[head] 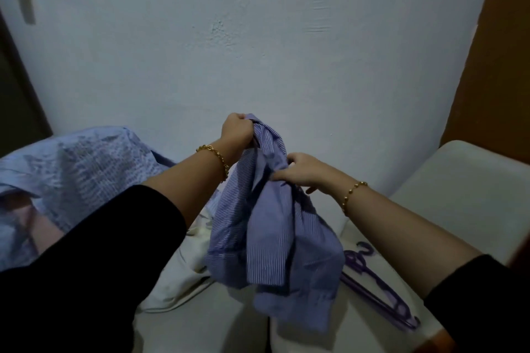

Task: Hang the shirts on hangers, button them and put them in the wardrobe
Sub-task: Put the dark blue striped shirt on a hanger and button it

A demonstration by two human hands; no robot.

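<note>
A blue-and-white striped shirt [272, 238] hangs bunched in the air in front of me, above a white surface. My left hand [236, 130] is fisted on its top end, held highest. Lower and to the right, my right hand [298, 170] pinches the fabric partway down. The shirt's lower part droops onto the white surface. Purple plastic hangers [378, 286] lie flat on that surface to the right, below my right forearm. Both wrists wear gold bead bracelets.
A light blue checked garment [71, 169] lies heaped at the left on a bed. A cream cloth [183, 264] lies beneath the shirt. A white table top [470, 195] stands at right, a brown wooden panel [499, 51] behind it. Pale wall ahead.
</note>
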